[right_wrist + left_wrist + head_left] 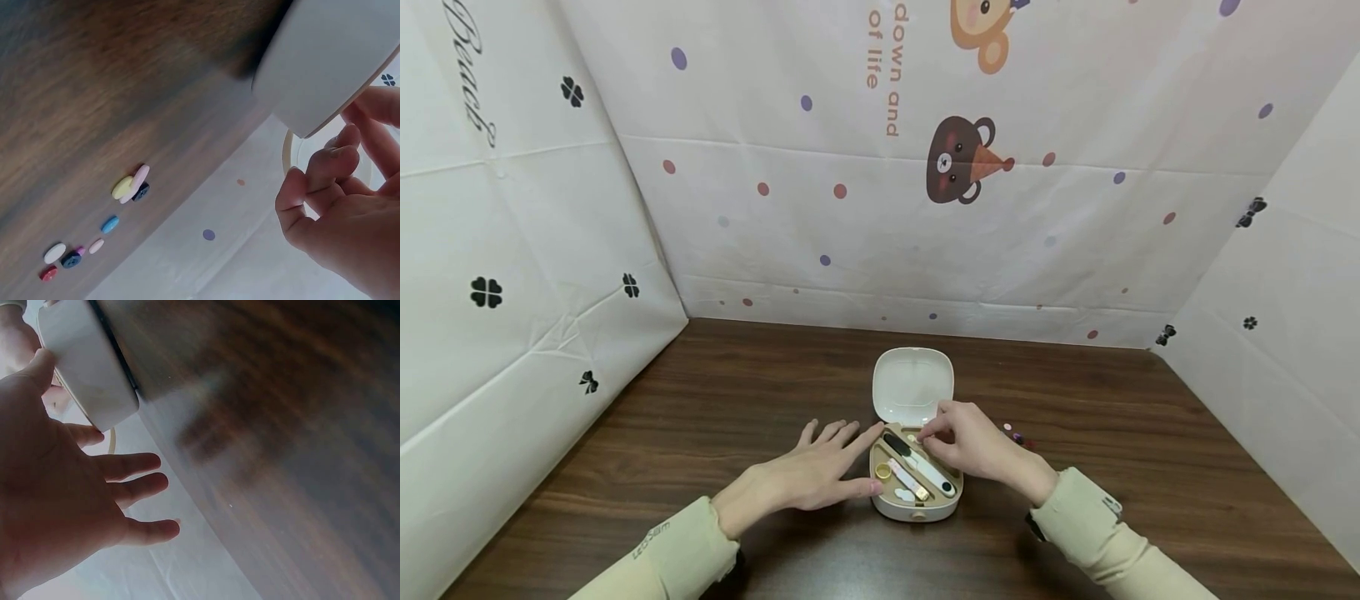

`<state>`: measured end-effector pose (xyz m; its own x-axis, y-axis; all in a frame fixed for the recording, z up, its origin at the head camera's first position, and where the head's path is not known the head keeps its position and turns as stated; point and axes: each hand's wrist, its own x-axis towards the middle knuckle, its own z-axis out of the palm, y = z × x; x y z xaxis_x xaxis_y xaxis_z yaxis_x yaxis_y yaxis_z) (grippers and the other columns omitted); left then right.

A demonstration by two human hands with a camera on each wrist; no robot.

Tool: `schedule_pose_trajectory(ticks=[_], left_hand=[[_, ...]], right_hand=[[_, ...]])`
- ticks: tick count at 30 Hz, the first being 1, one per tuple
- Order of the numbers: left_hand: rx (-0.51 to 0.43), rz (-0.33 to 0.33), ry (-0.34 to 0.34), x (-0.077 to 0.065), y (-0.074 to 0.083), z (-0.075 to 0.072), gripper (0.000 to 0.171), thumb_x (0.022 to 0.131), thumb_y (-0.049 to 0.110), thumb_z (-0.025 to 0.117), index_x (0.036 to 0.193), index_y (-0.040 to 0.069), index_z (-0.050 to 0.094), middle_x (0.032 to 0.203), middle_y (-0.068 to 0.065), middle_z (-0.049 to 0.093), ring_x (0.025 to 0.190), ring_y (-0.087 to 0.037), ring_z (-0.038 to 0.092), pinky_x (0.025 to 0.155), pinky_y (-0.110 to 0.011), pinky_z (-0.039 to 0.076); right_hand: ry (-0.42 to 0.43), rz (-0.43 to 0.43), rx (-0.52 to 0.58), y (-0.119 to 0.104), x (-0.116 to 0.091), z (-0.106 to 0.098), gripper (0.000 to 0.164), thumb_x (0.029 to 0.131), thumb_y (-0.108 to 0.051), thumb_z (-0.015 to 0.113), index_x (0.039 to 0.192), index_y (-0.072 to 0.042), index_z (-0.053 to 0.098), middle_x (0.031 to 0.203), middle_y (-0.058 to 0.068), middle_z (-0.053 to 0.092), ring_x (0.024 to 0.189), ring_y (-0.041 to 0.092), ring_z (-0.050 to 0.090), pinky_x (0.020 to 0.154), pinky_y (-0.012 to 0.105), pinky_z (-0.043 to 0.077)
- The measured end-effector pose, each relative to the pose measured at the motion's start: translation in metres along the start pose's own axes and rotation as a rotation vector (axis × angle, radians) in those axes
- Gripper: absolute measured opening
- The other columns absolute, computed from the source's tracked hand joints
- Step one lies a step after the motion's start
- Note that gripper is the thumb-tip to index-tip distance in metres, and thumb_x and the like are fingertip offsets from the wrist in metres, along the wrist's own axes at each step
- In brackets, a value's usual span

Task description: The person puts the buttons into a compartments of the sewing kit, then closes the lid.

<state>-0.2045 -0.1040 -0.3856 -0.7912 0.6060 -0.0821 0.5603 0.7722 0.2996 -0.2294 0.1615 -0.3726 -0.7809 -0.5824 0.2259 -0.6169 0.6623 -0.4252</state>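
An open white case [895,510] with a beige tray inside stands on the table, its lid [913,387] raised at the back. My left hand [808,471] spreads its fingers at the case's left side, index fingertip and thumb right at the rim. Thumb and fingers of my right hand [973,442] bend down into the case's right rear part; the other fingers curl in the right wrist view [350,200]. I cannot tell whether they pinch something. In the tray lie a slim black-and-white tool [928,473], a pinkish strip [904,477], a gold ring [883,472] and white pieces [904,495].
Several small coloured buttons [72,259], white, red, blue, yellow, pink and dark, lie on the brown wooden table [760,367] to the right of the case. Printed white cloth [775,225] hangs behind the table and along both sides.
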Motion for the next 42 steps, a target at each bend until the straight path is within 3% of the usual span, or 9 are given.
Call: schedule_pose_trajectory(ticks=[17,35,42], left_hand=[[0.005,-0.015,-0.009,0.001,-0.001,0.001,0.083,0.089,0.076,0.034,0.156,0.03,0.013,0.156,-0.015,0.031,0.146,-0.034,0.025,0.114,-0.066,0.012],[0.009,-0.012,0.002,0.0,0.002,0.0,0.082,0.09,0.073,0.037,0.156,0.029,0.016,0.156,-0.017,0.032,0.146,-0.036,0.025,0.113,-0.066,0.013],[0.01,-0.011,0.001,0.0,0.002,-0.001,0.083,0.09,0.073,0.038,0.156,0.028,0.016,0.156,-0.017,0.032,0.146,-0.036,0.025,0.113,-0.067,0.012]], right_hand=[[0.036,-0.048,-0.04,0.004,-0.004,0.003,0.02,0.087,-0.006,0.066,0.102,-0.012,0.077,0.067,-0.008,0.047,0.057,-0.002,0.033,0.05,0.015,0.033],[0.141,-0.024,0.008,0.013,-0.015,-0.009,0.013,0.085,-0.004,0.067,0.095,-0.009,0.074,0.073,-0.009,0.058,0.064,-0.002,0.045,0.057,0.017,0.042],[0.178,0.004,-0.066,0.028,-0.026,-0.017,0.01,0.084,-0.005,0.069,0.092,-0.007,0.073,0.075,-0.008,0.062,0.064,-0.001,0.047,0.058,0.018,0.042]])
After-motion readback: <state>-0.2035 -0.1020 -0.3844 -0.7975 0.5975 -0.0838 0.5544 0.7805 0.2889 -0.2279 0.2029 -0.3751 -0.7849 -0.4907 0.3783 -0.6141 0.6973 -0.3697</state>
